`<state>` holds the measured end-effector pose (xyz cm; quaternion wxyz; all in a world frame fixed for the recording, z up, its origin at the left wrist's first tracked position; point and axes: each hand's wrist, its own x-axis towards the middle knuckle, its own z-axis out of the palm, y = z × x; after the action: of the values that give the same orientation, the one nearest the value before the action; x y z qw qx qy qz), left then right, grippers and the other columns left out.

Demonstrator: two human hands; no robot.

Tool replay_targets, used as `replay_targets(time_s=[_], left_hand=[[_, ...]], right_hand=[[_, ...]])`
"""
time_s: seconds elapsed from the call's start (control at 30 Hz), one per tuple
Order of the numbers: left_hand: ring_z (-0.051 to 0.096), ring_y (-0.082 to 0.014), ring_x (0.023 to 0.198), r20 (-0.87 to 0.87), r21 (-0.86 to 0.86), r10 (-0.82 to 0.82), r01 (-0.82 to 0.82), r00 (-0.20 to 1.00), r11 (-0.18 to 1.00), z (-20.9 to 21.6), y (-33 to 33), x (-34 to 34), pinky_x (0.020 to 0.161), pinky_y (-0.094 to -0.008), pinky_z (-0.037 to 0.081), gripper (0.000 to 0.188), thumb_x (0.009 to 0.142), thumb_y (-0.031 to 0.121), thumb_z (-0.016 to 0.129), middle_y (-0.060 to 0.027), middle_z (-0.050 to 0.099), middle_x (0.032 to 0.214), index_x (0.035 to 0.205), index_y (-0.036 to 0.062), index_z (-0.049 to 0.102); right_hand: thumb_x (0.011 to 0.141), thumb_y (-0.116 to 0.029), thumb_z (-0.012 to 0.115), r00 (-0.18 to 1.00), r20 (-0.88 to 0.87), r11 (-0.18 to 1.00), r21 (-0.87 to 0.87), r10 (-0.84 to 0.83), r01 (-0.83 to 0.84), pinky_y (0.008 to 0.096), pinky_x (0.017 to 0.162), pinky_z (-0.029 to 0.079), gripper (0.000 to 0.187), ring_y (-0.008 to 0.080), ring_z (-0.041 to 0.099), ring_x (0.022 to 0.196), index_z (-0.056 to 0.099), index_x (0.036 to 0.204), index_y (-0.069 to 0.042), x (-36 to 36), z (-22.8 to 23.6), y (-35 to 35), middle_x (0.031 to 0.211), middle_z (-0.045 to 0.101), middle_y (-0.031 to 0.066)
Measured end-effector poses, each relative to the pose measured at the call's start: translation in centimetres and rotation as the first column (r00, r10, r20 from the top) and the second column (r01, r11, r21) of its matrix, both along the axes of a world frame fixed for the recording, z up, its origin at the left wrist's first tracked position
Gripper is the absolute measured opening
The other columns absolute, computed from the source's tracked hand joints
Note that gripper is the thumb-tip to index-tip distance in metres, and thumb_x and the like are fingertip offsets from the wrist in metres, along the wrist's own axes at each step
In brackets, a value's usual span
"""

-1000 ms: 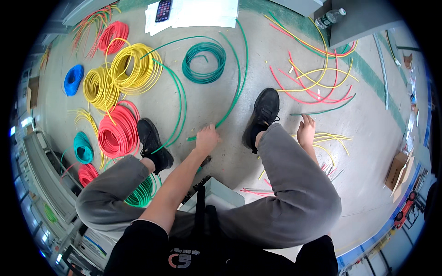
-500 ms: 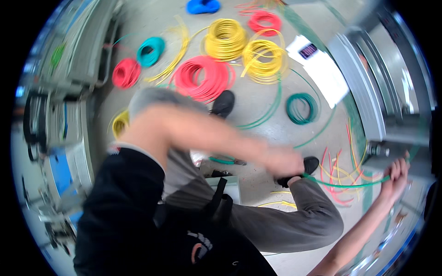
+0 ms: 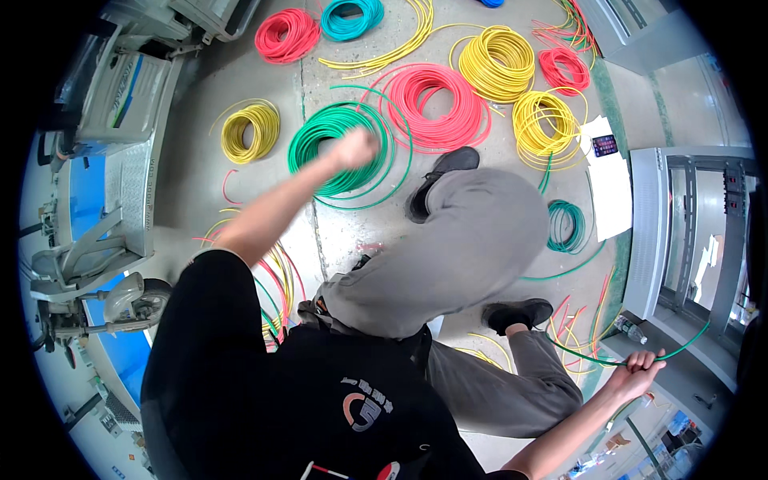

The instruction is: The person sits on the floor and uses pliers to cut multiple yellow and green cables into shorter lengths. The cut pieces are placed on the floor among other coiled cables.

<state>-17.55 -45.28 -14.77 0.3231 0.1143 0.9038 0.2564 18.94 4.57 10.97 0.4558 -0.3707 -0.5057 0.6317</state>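
My right hand (image 3: pixel 638 372) is closed around a green wire (image 3: pixel 588 358) beside the grey metal cabinet at the right. One length of the wire hangs to the left of the hand; the other rises in a curve towards the cabinet frame. Over the large coil of green wire (image 3: pixel 320 132) on the floor, my left hand (image 3: pixel 356 150) shows as a slightly blurred, fist-like shape. Its fingers look curled, and whatever they may hold is hidden. Just beyond that coil lies a big coil of red wire (image 3: pixel 398 102).
Yellow wire coils (image 3: pixel 496 64), a teal coil (image 3: pixel 352 18) and a small dark green coil (image 3: pixel 566 226) lie around my legs. White papers with a phone (image 3: pixel 605 145) rest near the cabinet (image 3: pixel 650 232). Offcuts (image 3: pixel 576 332) and a clear bottle (image 3: pixel 630 330) are near my right hand.
My left hand has left the green wire near my right hand and swung left to the green coil. My right hand keeps its hold. The view has turned left.
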Motion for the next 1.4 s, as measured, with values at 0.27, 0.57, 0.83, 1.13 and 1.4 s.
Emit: replay_targets(time_s=[0.27, 0.57, 0.83, 1.13, 1.4], left_hand=[[0.049, -0.0376, 0.116, -0.051, -0.148, 0.052, -0.059, 0.997, 0.987, -16.0, 4.7, 13.3, 0.091, -0.0503, 0.046, 0.045, 0.082, 0.015, 0.055, -0.0198, 0.048, 0.126, 0.123, 0.0016, 0.043], [0.064, -0.0361, 0.091, -0.056, 0.117, 0.083, -0.076, 0.995, 0.99, -14.2, 11.0, 3.1, 0.081, -0.043, 0.05, 0.032, 0.079, 0.016, 0.06, -0.024, 0.064, 0.094, 0.106, -0.0019, 0.062], [0.068, -0.0301, 0.081, -0.149, 0.211, 0.081, -0.048, 0.985, 0.976, -13.8, 16.6, -3.2, 0.075, -0.039, 0.052, 0.024, 0.081, 0.013, 0.057, -0.0222, 0.067, 0.083, 0.099, 0.0009, 0.069], [0.061, -0.021, 0.078, 0.057, -0.048, 0.061, -0.058, 0.996, 0.997, -11.8, 14.2, -1.0, 0.07, -0.0343, 0.049, 0.023, 0.088, 0.018, 0.054, -0.013, 0.063, 0.083, 0.099, 0.0004, 0.065], [0.056, -0.0091, 0.069, -0.035, 0.577, -0.319, 0.279, 0.947, 0.768, 19.3, 30.3, -8.9, 0.061, -0.0265, 0.047, 0.024, 0.094, 0.02, 0.051, -0.0032, 0.061, 0.08, 0.1, -0.0016, 0.061]], right_hand=[[0.1, -0.032, 0.043, 0.996, 0.06, 0.998, 0.0, 0.069, -0.069, 0.0229, 0.045, 0.02, 0.032, 0.0065, 0.022, 0.053, 0.048, 0.11, -0.001, -1.5, -2.0, -0.7, 0.064, 0.027, -0.0038], [0.101, -0.03, 0.042, 0.996, -0.081, 0.994, -0.104, -0.029, 0.021, 0.022, 0.044, 0.018, 0.029, 0.005, 0.02, 0.052, 0.052, 0.108, -0.004, -3.9, -1.7, -0.7, 0.063, 0.026, -0.0055], [0.101, -0.031, 0.042, 0.993, -0.115, 0.998, -0.055, -0.005, -0.002, 0.0212, 0.044, 0.018, 0.029, 0.0032, 0.022, 0.052, 0.052, 0.102, -0.004, -3.6, 0.1, -1.1, 0.064, 0.029, -0.0058], [0.1, -0.028, 0.045, 0.916, 0.257, 0.938, -0.076, -0.309, 0.337, 0.0186, 0.047, 0.024, 0.04, 0.0028, 0.027, 0.057, 0.046, 0.125, 0.003, -5.0, 2.6, -2.0, 0.068, 0.03, -0.0065], [0.101, -0.03, 0.042, 0.981, -0.065, 0.976, -0.125, -0.184, 0.175, 0.0222, 0.047, 0.021, 0.032, 0.0058, 0.023, 0.054, 0.053, 0.102, 0.0, -3.5, 2.7, 1.8, 0.066, 0.032, -0.0039]])
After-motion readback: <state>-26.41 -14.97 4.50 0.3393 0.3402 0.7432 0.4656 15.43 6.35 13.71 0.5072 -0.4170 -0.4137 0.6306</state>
